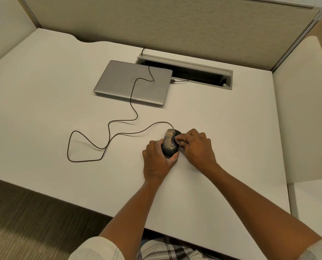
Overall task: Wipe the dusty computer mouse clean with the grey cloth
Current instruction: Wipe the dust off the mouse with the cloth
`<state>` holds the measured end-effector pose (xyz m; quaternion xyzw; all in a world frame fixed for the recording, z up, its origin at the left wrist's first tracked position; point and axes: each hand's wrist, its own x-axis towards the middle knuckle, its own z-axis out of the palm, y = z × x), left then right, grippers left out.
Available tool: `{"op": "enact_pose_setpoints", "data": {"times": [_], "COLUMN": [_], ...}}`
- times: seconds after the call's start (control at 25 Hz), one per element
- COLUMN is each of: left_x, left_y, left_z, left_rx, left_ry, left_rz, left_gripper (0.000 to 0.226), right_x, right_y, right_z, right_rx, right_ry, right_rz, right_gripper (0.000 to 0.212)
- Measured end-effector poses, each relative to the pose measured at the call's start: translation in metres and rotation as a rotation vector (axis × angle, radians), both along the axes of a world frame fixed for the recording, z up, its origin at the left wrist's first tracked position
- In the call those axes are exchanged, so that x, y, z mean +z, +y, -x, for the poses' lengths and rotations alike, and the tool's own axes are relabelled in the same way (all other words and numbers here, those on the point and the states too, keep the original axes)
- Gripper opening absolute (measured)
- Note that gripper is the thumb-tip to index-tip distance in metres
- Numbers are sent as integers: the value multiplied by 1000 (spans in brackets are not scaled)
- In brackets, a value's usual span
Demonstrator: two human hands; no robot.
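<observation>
A black computer mouse [170, 142] speckled with tan dust sits on the white desk [62, 109]. My left hand [157, 160] grips its near and left side, thumb at the near end. My right hand [196, 147] pinches a small grey cloth [177, 141] and presses it against the right side of the mouse. Only a small bit of the cloth shows under my fingers. The mouse's dark cable [107, 134] loops to the left over the desk.
A shut silver laptop [133, 82] lies behind the mouse with the cable running across its lid. An open cable tray [186, 73] is set into the desk at the back. Partition walls [156, 21] stand around the desk. Carpet floor lies at the lower left.
</observation>
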<state>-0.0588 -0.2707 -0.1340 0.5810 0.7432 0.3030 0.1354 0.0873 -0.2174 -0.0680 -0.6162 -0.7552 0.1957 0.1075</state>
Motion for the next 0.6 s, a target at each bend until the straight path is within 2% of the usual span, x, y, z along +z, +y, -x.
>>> {"op": "enact_pose_setpoints", "data": {"times": [0.16,0.32,0.52,0.6], "left_x": [0,2,2,2], "left_y": [1,1,0,0], "left_z": [-1,-2,-1,-1], "left_rx": [9,14,7,14], "left_ry": [-7,-7,7,4], "left_rz": [11,5,-7,0], "left_gripper": [68,68,71,70], "right_x": [1,7,13,11], "right_y": [-22,-20,3,-3], "right_z": [10,-1,-7,3], "right_rx": [55,234,128,165], "right_ry": [4,-154,-161,-149], "right_rz": [-52,-146,-143,-130], "right_gripper": [28,30,29,30]}}
